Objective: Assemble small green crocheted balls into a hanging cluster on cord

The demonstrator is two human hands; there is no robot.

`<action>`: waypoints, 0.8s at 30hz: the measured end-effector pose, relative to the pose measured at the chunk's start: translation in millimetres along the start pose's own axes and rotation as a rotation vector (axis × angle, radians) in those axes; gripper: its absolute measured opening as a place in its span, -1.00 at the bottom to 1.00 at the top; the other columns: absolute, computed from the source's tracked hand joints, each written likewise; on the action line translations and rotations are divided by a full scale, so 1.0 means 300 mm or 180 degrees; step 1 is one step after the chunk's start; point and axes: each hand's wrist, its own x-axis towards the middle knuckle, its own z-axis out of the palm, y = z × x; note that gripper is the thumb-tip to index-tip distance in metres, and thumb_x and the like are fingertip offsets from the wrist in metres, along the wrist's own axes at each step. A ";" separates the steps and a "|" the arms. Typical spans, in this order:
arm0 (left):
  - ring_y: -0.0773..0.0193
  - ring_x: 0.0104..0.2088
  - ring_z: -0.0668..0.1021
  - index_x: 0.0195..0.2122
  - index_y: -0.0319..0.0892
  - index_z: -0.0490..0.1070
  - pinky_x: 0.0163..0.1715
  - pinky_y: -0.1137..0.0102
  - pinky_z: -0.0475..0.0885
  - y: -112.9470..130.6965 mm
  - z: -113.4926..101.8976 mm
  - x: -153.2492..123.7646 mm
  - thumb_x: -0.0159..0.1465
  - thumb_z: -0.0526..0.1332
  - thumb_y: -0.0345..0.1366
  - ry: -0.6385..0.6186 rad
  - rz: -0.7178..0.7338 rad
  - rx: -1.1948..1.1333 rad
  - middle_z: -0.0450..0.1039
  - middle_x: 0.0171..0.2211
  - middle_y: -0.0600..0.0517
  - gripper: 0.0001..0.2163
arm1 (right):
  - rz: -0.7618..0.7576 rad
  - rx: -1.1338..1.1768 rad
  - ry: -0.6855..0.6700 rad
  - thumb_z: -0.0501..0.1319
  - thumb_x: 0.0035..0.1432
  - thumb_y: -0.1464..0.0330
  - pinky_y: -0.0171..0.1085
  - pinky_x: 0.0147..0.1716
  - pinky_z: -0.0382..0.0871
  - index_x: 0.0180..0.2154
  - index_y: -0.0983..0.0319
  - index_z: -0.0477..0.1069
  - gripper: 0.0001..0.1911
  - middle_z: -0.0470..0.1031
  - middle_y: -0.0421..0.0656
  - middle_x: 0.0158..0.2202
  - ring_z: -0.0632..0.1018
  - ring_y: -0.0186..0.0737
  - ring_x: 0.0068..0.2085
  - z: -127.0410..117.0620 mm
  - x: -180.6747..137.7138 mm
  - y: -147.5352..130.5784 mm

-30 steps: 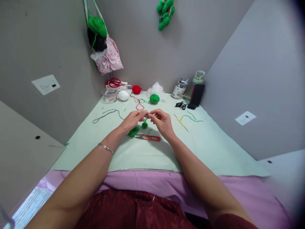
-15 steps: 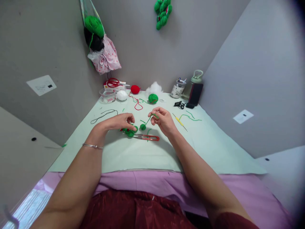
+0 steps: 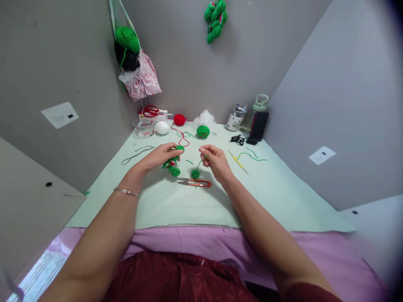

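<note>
My left hand (image 3: 163, 153) pinches a green crocheted piece (image 3: 171, 163) with red and white bits, held up over the table. One green knob of it shows at the fingertips, and the rest hangs below. A strand of green yarn (image 3: 199, 165) is pinched in my right hand (image 3: 214, 159), along with what looks like a thin needle pointing up. At the strand's lower end is a small green crocheted ball (image 3: 195, 173). Just below the ball lie orange-handled thread snips (image 3: 201, 183), blades to the left.
A yellow crochet hook (image 3: 238, 162) lies at right beside cut green yarn. Behind stand a green yarn ball (image 3: 203, 131), red yarn (image 3: 179, 120), white stuffing (image 3: 205, 118), a pen cup (image 3: 235, 119), a phone (image 3: 260, 126) and red scissors (image 3: 151, 111). Dark cord (image 3: 135, 155) lies left.
My left hand has lifted the crocheted piece off the table, away from the snips. My right hand has shifted slightly, and the small ball has moved down and right.
</note>
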 end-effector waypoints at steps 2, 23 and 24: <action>0.39 -0.54 0.36 -0.27 -0.16 0.41 -0.58 0.47 0.14 0.006 0.014 0.002 0.21 0.22 0.13 0.0108 0.0020 -0.0337 0.44 -0.45 0.03 -0.60 | 0.0001 -0.0038 -0.0077 0.41 -0.05 0.13 -0.37 -0.62 0.05 -0.39 0.23 0.38 -0.65 0.35 -0.33 -0.59 0.25 -0.49 -0.63 0.006 -0.004 0.000; 0.39 -0.66 0.30 -0.38 -0.19 0.45 -0.64 0.43 0.16 -0.008 0.130 0.014 0.23 0.00 0.32 -0.0371 -0.0076 -0.0662 0.45 -0.56 -0.02 -0.38 | -0.0059 -0.0400 -0.0647 0.39 -0.02 0.15 -0.36 -0.63 0.16 -0.17 0.26 0.48 -0.58 0.33 -0.37 -0.63 0.34 -0.42 -0.64 0.034 -0.023 0.009; 0.40 -0.64 0.31 -0.31 -0.19 0.46 -0.64 0.44 0.16 -0.012 0.128 0.019 0.23 0.00 0.33 -0.0307 -0.0072 -0.0754 0.47 -0.51 -0.03 -0.38 | -0.0047 -0.0382 -0.0548 0.40 -0.03 0.15 -0.36 -0.64 0.14 -0.19 0.26 0.48 -0.59 0.33 -0.37 -0.64 0.33 -0.42 -0.65 0.032 -0.021 0.008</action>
